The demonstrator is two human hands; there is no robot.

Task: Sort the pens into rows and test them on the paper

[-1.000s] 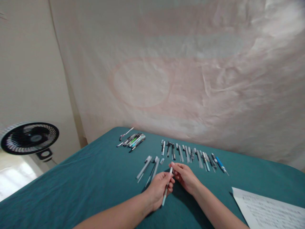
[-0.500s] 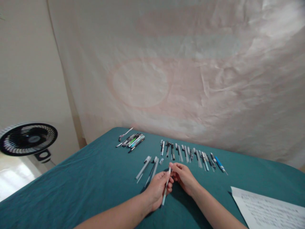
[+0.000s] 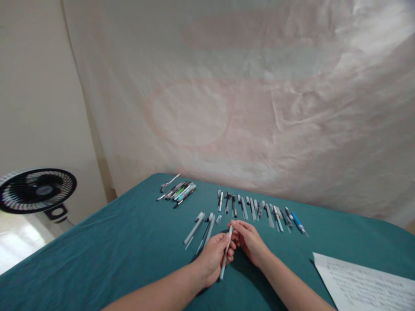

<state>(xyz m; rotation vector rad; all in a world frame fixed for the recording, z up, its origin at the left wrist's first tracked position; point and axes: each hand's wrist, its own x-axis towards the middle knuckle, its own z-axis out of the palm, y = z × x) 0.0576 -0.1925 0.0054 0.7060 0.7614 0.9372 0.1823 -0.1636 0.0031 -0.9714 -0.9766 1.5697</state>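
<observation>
My left hand [image 3: 214,257] is curled around the barrel of a pale, clear pen [image 3: 226,254] that points away from me over the teal tablecloth [image 3: 113,250]. The fingers of my right hand [image 3: 248,239] are pinched at the pen's far tip. Just beyond my hands lie two or three clear pen barrels with a small loose cap [image 3: 202,224]. Further back runs a row of several pens [image 3: 259,209], with a blue one [image 3: 297,222] at its right end. A bundle of pens [image 3: 178,191] lies at the back left.
A white sheet of written paper [image 3: 366,287] lies at the table's near right. A black electric fan [image 3: 35,190] stands off the table's left side. A wrinkled pale cloth [image 3: 243,99] hangs behind the table.
Both hands stay on the pen in almost the same place. The view has shifted slightly.
</observation>
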